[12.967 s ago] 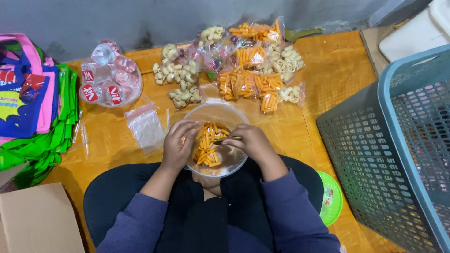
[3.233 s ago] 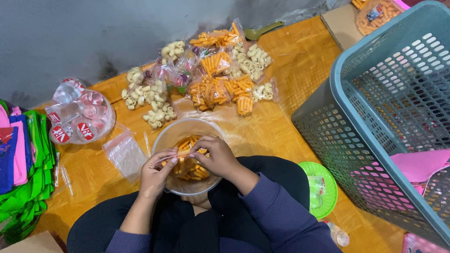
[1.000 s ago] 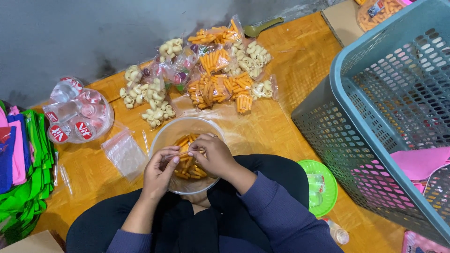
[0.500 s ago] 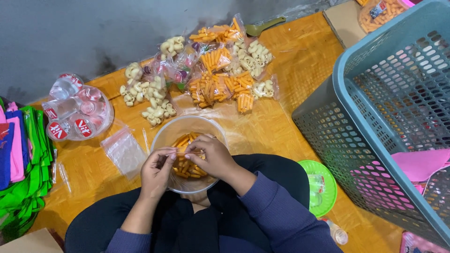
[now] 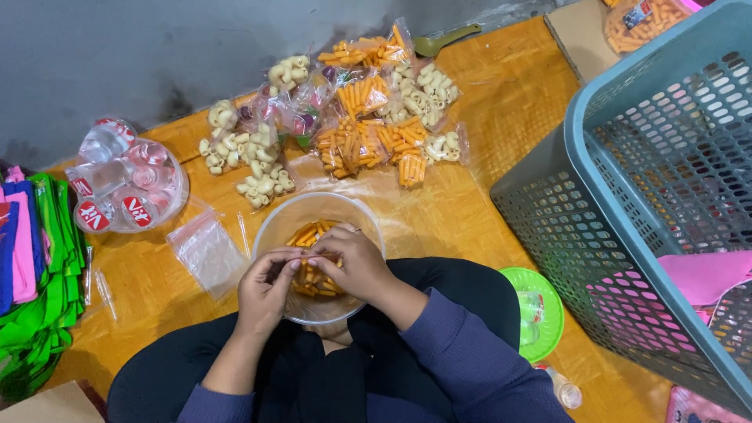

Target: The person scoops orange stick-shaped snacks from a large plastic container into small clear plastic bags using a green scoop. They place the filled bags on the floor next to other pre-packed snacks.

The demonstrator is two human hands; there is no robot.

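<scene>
Seen from above, a seated person in dark clothing works over a clear round bowl (image 5: 276, 227) resting on their lap, partly filled with short orange stick-shaped snacks (image 5: 307, 233). Both hands meet above the bowl's near half. The left hand (image 5: 265, 291) comes in from the lower left with its fingers curled and its thumb and forefinger pinched together; the right hand (image 5: 356, 265) lies across from the right, its fingertips pressed against those of the left. What they pinch between them is too small and too hidden to name. The orange sticks lie directly under and just beyond the fingertips, toward the far rim, their long axes mostly pointing away from the person; the right hand covers more of the pile and is the nearer one. On the orange mat (image 5: 501, 102) just left of the bowl lies a stack of empty clear bags (image 5: 207, 251). Beyond the bowl sits a heap of filled packets (image 5: 368, 117), some of orange sticks, some of pale curled snacks. Farther left stands a bag of sealed water cups (image 5: 125, 184), and at the right, well apart from the hands, a large grey-blue plastic basket (image 5: 627, 133).
</scene>
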